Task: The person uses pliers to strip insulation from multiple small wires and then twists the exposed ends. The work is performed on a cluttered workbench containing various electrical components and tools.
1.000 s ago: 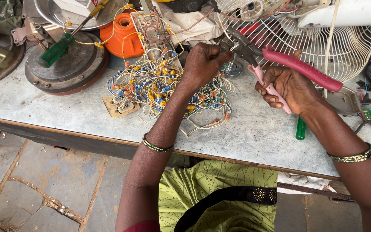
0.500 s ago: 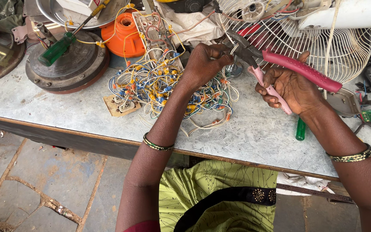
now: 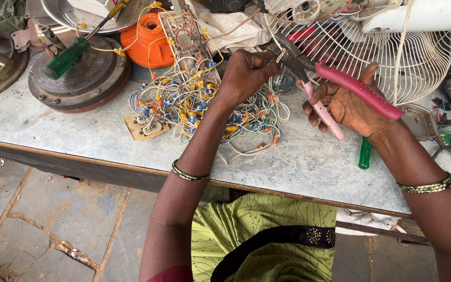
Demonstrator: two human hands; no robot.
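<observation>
I see little change since the earlier frame: my right hand [image 3: 358, 107] still grips the pink-handled pliers [image 3: 335, 89], my left hand [image 3: 246, 73] still pinches a wire from the wire tangle [image 3: 194, 99] toward the worktop's [image 3: 298, 162] far edge.

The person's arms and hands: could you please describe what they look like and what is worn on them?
Both forearms are bare, with no gloves on the left hand or the right hand. Each wrist carries a thin bangle: a green and gold one on the left, a gold one on the right. A reddish sleeve edge shows on the left upper arm.
</observation>
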